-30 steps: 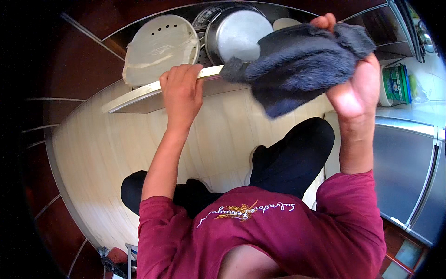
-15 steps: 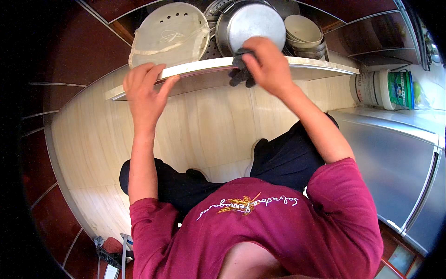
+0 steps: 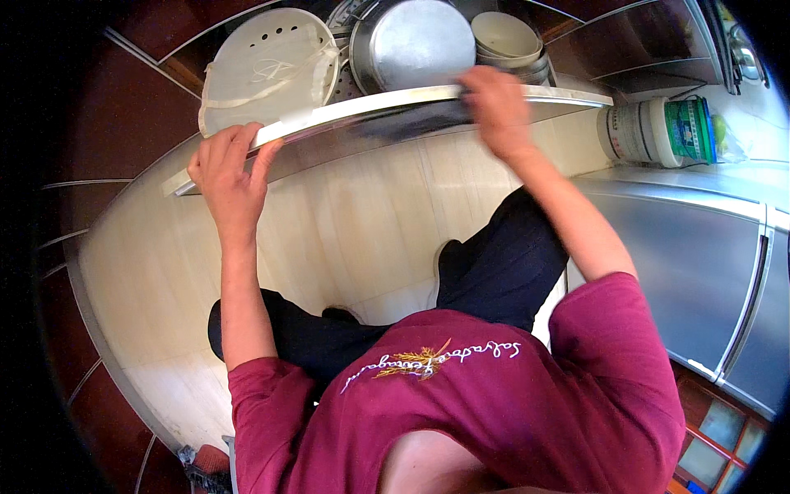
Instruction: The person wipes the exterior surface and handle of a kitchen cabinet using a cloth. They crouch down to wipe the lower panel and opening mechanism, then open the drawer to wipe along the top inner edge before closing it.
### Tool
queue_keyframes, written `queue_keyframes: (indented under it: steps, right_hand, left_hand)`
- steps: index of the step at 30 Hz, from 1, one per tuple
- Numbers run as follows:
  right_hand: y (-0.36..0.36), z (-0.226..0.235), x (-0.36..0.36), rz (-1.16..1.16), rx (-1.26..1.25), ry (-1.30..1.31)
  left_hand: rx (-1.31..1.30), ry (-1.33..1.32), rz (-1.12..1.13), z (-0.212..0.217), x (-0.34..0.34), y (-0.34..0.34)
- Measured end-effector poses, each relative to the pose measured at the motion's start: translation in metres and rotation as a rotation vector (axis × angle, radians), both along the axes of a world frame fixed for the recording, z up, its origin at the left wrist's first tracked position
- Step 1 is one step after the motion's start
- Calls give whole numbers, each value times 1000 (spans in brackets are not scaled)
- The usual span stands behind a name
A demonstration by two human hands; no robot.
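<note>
My left hand (image 3: 225,174) is closed over the top edge of a pulled-out drawer's front panel (image 3: 304,148), near its left end, thumb on the outer face. Farther right, my right hand (image 3: 499,114) is at the same panel, its fingers blurred by motion. A dark grey cloth (image 3: 411,120) stretches from it as a smear across the outer face. Behind the panel, the drawer holds a whitish perforated round piece (image 3: 309,33) with a pale cloth (image 3: 255,90) over it, a metal pan (image 3: 421,45) and stacked bowls (image 3: 506,37).
Dark red tiled cabinet fronts (image 3: 82,99) curve along the left. At right stand a white bucket (image 3: 638,130) and a green container (image 3: 690,130), above a silver-grey appliance (image 3: 683,255). Pale floor tiles (image 3: 354,214) lie below the panel; my bent knees are close to it.
My right hand has shifted right relative to the panel, and the cloth now trails as a blurred streak to its left. My left hand keeps its hold. The whole view has shifted slightly.
</note>
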State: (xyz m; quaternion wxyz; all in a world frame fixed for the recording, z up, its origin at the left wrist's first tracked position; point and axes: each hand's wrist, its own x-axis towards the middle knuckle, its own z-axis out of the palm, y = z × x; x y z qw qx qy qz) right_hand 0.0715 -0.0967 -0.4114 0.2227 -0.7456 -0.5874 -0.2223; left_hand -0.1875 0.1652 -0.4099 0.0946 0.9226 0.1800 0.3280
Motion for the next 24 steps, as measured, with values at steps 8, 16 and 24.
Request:
queue_keyframes:
  steps: [8, 16, 24]
  right_hand:
    - [37, -8, -33, -142, 118, 119]
    - [47, 4, -40, 144, -92, 75]
    - [-92, 30, 75, -87, -393, 44]
  left_hand:
    - [39, -16, 28, -5, 4, -3]
    - [65, 15, 26, -7, 2, 1]
    - [72, 2, 31, -8, 5, 2]
